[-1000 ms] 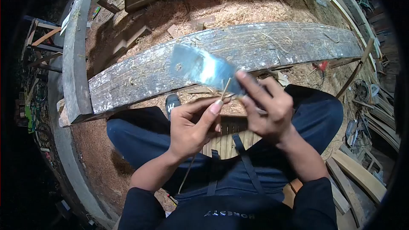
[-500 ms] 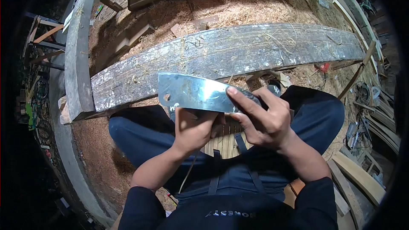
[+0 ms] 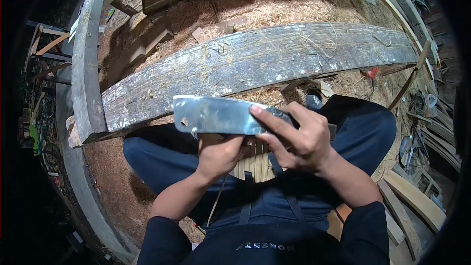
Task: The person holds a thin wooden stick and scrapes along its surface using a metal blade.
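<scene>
My right hand (image 3: 304,135) is closed round the dark handle of a cleaver (image 3: 211,114), its index finger laid along the blade near the handle. Broad and shiny, the blade points left and has a small hole near its far end. Beneath it my left hand (image 3: 218,154) is bent, its fingers partly hidden by the metal; what they hold cannot be made out. A thin pale strip (image 3: 216,203) runs down beside my left wrist, and a similar tip shows above the blade.
A long weathered plank (image 3: 255,61) spans the space in front of my knees, meeting a beam (image 3: 87,68) at left. Wood shavings (image 3: 284,7) cover the ground. Boards (image 3: 414,198) lie at the right. Under my hands is a slatted surface (image 3: 256,163).
The cleaver has shifted slightly left and down, and its blade has turned a little, losing the bright glare. Both hands keep nearly the same pose. The whole view has shifted slightly.
</scene>
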Tool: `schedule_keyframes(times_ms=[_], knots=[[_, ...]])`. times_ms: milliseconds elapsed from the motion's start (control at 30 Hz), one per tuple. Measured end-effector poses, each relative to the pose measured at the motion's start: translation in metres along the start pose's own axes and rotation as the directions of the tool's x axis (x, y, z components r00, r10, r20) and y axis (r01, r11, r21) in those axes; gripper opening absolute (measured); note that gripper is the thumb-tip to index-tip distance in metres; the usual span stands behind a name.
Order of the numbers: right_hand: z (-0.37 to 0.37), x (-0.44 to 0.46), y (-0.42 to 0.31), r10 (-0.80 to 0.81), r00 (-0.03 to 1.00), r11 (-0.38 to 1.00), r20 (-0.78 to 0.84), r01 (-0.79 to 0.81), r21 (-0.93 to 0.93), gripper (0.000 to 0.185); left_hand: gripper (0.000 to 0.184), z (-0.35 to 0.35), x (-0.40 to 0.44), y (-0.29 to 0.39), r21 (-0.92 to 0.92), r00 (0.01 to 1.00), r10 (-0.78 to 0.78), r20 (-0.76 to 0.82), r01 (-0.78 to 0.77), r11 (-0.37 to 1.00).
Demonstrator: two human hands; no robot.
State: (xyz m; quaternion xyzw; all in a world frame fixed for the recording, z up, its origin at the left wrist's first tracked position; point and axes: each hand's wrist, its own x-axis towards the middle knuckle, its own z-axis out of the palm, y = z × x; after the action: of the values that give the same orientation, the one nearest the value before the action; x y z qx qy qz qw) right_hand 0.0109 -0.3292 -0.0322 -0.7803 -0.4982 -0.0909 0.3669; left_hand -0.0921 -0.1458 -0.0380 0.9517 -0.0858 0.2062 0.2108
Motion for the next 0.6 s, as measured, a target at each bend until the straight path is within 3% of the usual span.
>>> schedule_keyframes(times_ms=[33, 67, 100, 133, 167, 233, 300, 367, 433, 467, 500, 567, 600], knots=[[0.000, -0.001, 0.002, 0.004, 1.000, 1.000, -0.001, -0.004, 0.002, 0.053, 0.011, -0.001, 0.004, 0.003, 0.094, 0.997, 0.063, -0.036, -0.059, 0.994], [-0.001, -0.002, 0.007, 0.056, 0.998, 0.998, -0.009, -0.056, -0.024, 0.053, 0.009, 0.001, 0.004, 0.007, -0.500, 0.938, -0.343, 0.057, 0.324, 0.803], [-0.002, -0.002, 0.010, 0.104, 0.994, 0.993, -0.016, -0.105, -0.052, 0.053, 0.009, 0.003, 0.005, 0.009, -0.827, 0.743, -0.568, 0.355, 0.533, 0.181], [-0.006, 0.001, 0.004, 0.110, 0.994, 0.994, 0.013, -0.110, -0.023, 0.052, 0.008, 0.002, 0.003, 0.011, -0.831, 0.715, -0.591, 0.372, 0.541, 0.131], [-0.003, 0.001, 0.004, 0.021, 1.000, 1.000, -0.014, -0.021, -0.006, 0.053, 0.008, 0.004, 0.003, 0.012, -0.834, 0.718, -0.590, 0.369, 0.537, 0.131], [0.002, -0.002, 0.005, 0.030, 0.998, 0.999, -0.053, -0.029, 0.016, 0.053, 0.007, 0.007, 0.003, 0.015, -0.841, 0.736, -0.615, 0.283, 0.499, 0.210], [-0.002, 0.000, 0.010, 0.118, 0.991, 0.992, -0.064, -0.120, -0.024, 0.051, 0.006, 0.001, 0.002, 0.009, -0.806, 0.738, -0.569, 0.363, 0.555, 0.207], [-0.001, -0.001, 0.007, 0.023, 0.999, 1.000, -0.046, -0.024, -0.011, 0.051, 0.005, 0.003, 0.000, 0.006, -0.731, 0.839, -0.452, 0.302, 0.508, 0.455], [0.000, -0.004, 0.002, 0.033, 0.999, 0.999, 0.008, -0.033, 0.001, 0.051, 0.007, 0.008, 0.000, 0.006, -0.530, 0.920, -0.364, 0.142, 0.382, 0.757], [0.000, -0.003, 0.004, 0.073, 0.997, 0.997, -0.031, -0.073, 0.002, 0.052, 0.009, 0.005, 0.000, 0.005, -0.694, 0.780, -0.523, 0.344, 0.586, 0.418], [-0.004, -0.001, 0.003, 0.127, 0.992, 0.992, 0.001, -0.127, -0.017, 0.053, 0.012, 0.000, 0.003, 0.006, -0.722, 0.595, -0.568, 0.568, 0.692, 0.003], [-0.001, -0.003, 0.003, 0.064, 0.998, 0.998, -0.001, -0.064, -0.023, 0.053, 0.012, 0.001, 0.002, 0.005, -0.746, 0.682, -0.540, 0.493, 0.651, 0.140], [-0.001, -0.003, 0.004, 0.061, 0.998, 0.998, -0.002, -0.061, -0.026, 0.053, 0.012, 0.003, 0.003, 0.002, -0.581, 0.907, -0.382, 0.176, 0.409, 0.704]])
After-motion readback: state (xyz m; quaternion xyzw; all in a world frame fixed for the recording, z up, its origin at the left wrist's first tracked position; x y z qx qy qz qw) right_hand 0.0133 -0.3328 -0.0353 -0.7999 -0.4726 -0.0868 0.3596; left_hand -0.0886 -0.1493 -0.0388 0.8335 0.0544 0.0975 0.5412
